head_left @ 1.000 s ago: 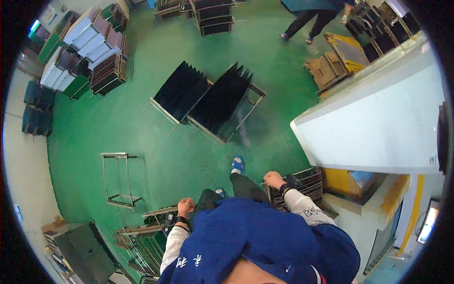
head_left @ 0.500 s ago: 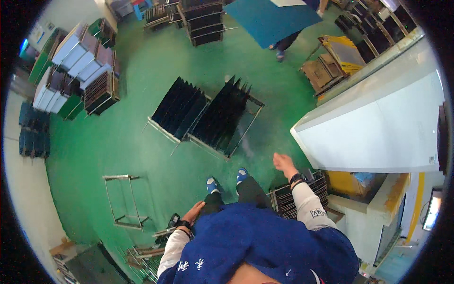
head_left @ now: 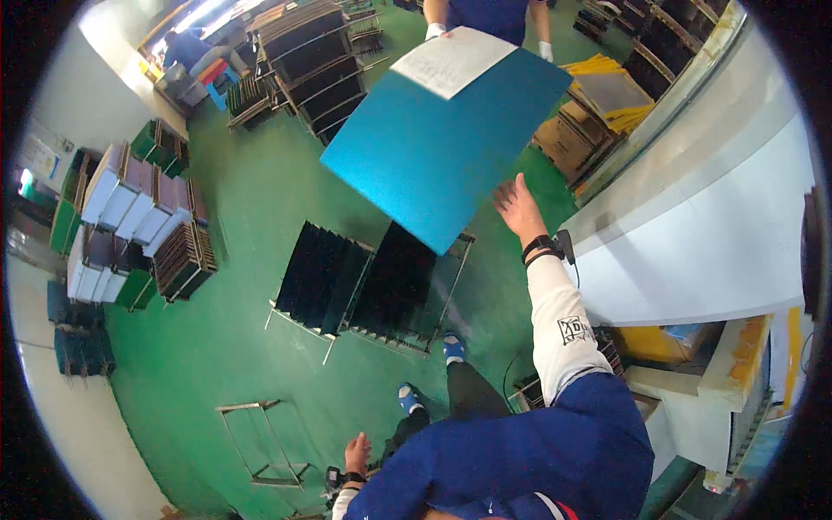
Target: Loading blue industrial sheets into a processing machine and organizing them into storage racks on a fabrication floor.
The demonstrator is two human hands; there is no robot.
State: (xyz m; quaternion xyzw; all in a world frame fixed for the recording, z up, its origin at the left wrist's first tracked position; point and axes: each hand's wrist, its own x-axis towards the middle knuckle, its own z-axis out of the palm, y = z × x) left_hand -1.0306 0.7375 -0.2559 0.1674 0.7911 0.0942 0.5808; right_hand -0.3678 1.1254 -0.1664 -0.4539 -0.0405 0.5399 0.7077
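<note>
My right hand (head_left: 517, 210) reaches forward, fingers stretched out and empty, close to the right lower edge of a large blue panel (head_left: 451, 139). A gap seems to lie between hand and panel. A white paper sheet (head_left: 452, 62) lies on top of the panel. Another person's gloved hand (head_left: 436, 32) is at the panel's far edge; their other gloved hand (head_left: 545, 51) is by its right corner. My left hand (head_left: 357, 453) hangs low by my left side, fingers loosely bent, with nothing visible in it.
Two racks of dark upright panels (head_left: 316, 279) stand on the green floor ahead of my feet. An empty metal frame (head_left: 260, 442) is at the left. A large white machine (head_left: 685, 225) flanks my right. Stacked racks (head_left: 143, 217) line the left wall.
The other person has come closer with the blue panel, which now hangs over the dark racks. My right arm has stretched forward toward it, its fingers opening. I have stepped and turned slightly.
</note>
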